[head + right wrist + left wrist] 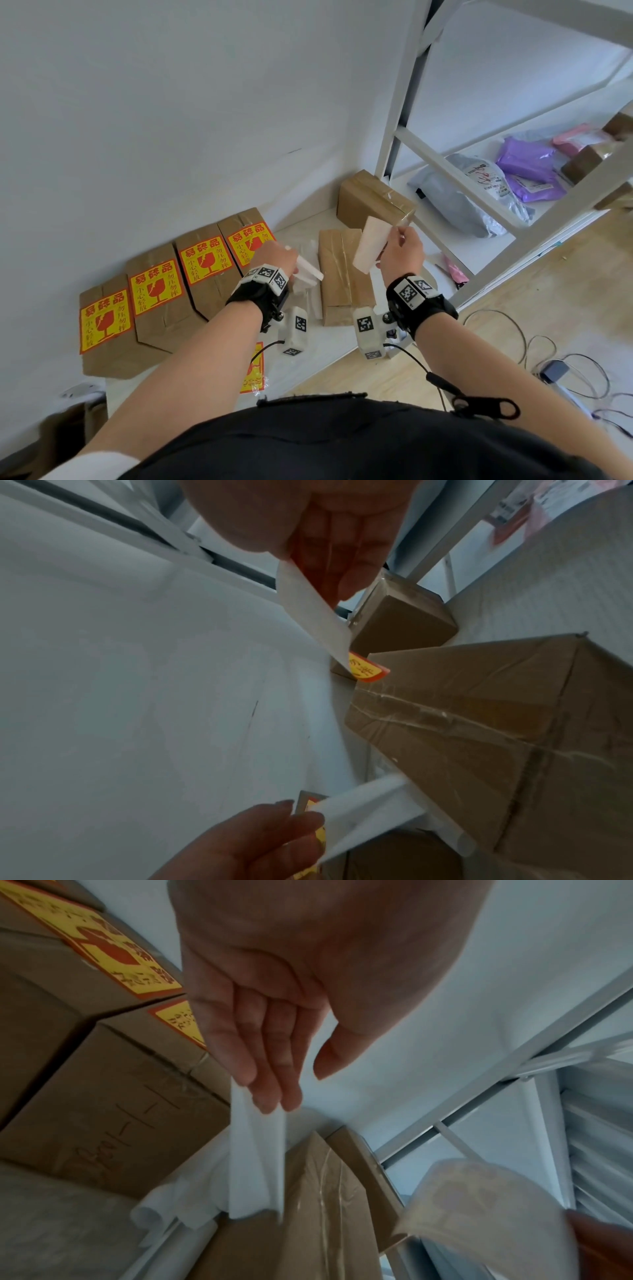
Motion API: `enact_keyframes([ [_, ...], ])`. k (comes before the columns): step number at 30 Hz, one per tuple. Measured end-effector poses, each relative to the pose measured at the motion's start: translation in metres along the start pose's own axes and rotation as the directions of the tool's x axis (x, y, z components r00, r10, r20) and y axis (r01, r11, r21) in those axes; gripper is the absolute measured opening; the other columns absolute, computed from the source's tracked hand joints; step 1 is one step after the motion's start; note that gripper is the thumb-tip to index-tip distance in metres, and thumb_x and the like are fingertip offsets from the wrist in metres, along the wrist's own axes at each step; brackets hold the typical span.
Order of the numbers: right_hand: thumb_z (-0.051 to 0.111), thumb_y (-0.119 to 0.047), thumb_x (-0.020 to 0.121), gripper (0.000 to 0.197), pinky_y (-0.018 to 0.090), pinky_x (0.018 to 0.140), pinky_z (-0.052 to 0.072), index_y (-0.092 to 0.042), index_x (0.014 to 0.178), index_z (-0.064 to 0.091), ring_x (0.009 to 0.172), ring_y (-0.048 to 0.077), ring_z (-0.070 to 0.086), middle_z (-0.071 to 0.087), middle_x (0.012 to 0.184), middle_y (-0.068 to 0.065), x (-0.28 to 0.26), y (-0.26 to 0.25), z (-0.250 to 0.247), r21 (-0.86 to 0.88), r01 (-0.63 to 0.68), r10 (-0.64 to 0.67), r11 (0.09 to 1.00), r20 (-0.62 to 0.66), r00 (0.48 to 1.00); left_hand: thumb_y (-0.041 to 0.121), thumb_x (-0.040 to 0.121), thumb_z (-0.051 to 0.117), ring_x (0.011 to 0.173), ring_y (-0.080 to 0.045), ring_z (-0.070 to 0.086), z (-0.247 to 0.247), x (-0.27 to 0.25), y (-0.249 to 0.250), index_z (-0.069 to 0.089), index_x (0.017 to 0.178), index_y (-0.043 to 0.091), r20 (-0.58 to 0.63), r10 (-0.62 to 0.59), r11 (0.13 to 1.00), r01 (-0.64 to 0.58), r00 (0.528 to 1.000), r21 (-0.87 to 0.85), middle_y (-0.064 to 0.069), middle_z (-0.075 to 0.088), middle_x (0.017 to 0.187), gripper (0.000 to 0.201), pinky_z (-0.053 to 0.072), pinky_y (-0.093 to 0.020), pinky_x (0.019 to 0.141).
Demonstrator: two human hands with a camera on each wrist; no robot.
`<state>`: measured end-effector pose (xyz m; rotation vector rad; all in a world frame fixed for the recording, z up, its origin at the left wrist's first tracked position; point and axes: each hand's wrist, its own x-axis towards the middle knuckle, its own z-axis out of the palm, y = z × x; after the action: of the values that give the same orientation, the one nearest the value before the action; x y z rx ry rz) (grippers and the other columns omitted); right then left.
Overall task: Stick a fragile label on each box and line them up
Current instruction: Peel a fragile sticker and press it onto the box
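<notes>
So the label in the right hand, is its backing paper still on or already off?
Off, apparently. The right hand pinches the label, while the left hand holds a separate white backing strip.

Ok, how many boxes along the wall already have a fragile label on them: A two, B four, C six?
B: four boxes in the row by the wall each show a yellow and red label; the two other boxes are bare.
</notes>
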<state>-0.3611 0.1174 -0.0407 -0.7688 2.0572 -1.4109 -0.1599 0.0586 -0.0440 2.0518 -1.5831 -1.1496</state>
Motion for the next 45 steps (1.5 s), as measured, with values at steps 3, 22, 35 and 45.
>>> enact_keyframes([
  [3,0.043,-0.03,0.101,0.024,0.052,0.071,0.058,-0.035,0.079,0.051,0.076,0.028,0.067,0.064,0.078,-0.002,-0.001,0.0,-0.003,-0.007,0.015,-0.015,1.0,0.003,1.0,0.023,0.076,0.058,0.067,-0.03,0.072,0.011,0.008,-0.006,0.07,0.074,0.008,0.002,0.02,0.998,-0.02,1.0,0.058,-0.009,0.073,0.07,0.02,0.061,-0.049,0.067],
  [22,0.045,-0.06,0.092,0.048,0.046,0.075,0.059,-0.02,0.084,0.071,0.077,0.025,0.07,0.072,0.081,0.002,0.008,-0.009,0.014,-0.018,0.007,0.001,1.0,0.41,0.912,0.027,0.08,0.079,0.09,-0.012,0.069,0.04,-0.004,0.042,0.064,0.097,0.032,0.276,0.368,0.925,-0.319,0.888,-0.207,0.007,0.072,0.095,0.023,0.055,-0.031,0.079],
  [35,0.06,-0.029,0.092,0.017,0.029,0.068,0.048,-0.023,0.076,0.063,0.085,0.021,0.066,0.069,0.083,0.0,0.024,0.045,0.003,-0.387,0.021,0.128,0.922,0.355,0.926,0.017,0.098,0.056,0.085,-0.026,0.069,0.057,0.013,0.018,0.063,0.104,0.013,0.298,0.076,0.969,0.0,0.952,-0.247,-0.009,0.071,0.096,0.01,0.06,-0.043,0.077],
  [45,0.054,-0.025,0.097,0.014,0.028,0.07,0.043,-0.017,0.088,0.062,0.082,0.018,0.058,0.065,0.09,0.001,0.023,0.054,0.013,-0.41,0.114,0.021,0.905,0.311,0.95,0.032,0.093,0.063,0.082,-0.025,0.071,0.073,0.022,0.017,0.067,0.089,0.015,0.08,0.107,0.994,-0.106,0.991,-0.015,-0.005,0.073,0.089,0.017,0.059,-0.042,0.078],
])
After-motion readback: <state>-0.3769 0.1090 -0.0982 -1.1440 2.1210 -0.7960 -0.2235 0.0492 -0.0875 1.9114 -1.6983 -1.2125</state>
